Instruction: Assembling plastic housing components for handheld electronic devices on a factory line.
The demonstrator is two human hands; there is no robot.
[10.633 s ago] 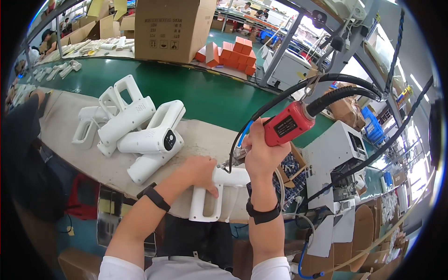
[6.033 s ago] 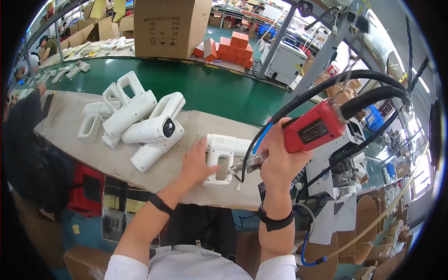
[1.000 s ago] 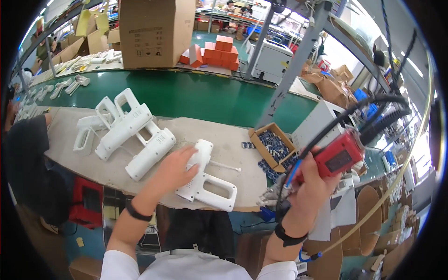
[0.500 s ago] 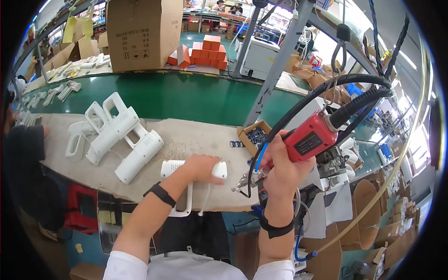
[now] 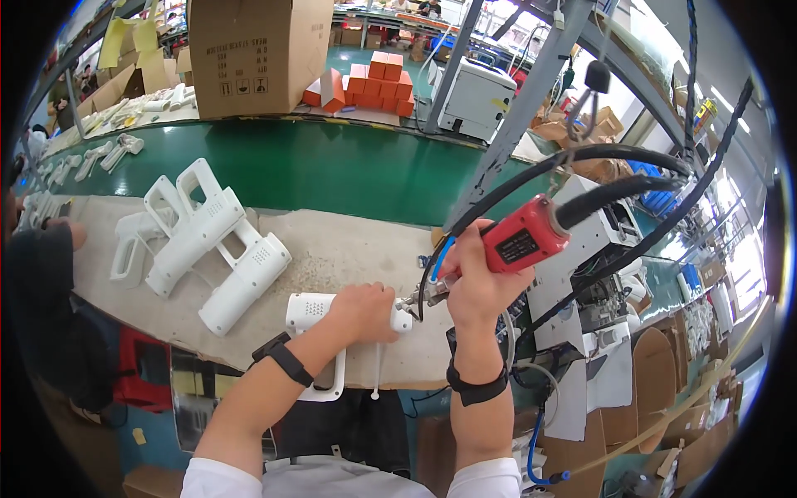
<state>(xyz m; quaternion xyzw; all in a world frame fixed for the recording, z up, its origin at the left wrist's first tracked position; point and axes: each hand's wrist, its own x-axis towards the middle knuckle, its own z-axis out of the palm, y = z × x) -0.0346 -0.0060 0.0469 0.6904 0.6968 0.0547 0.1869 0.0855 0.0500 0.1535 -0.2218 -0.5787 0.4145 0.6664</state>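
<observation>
My left hand (image 5: 364, 313) is wrapped round a white plastic housing (image 5: 309, 308) with a speaker grille and a loop handle, lying on the cardboard-covered bench (image 5: 328, 228). A thin white stick-like part hangs from it over the bench edge. My right hand (image 5: 481, 290) grips a red power screwdriver (image 5: 529, 237), held tilted, with a black cable and an air hose attached. Its metal tip meets the right end of the housing beside my left fingers; exact contact is too small to tell. Several similar white housings (image 5: 198, 232) lie piled to the left.
A green conveyor belt (image 5: 332, 174) runs behind the bench. Beyond it stand a large carton (image 5: 253, 62) and stacked orange boxes (image 5: 382, 85). A grey metal post (image 5: 519, 120) rises at right, near hanging cables. A co-worker's dark sleeve (image 5: 46, 274) is at far left.
My right hand has brought the screwdriver left and up, so its tip now reaches the housing's end. The carton of small dark parts is now mostly hidden behind my right hand.
</observation>
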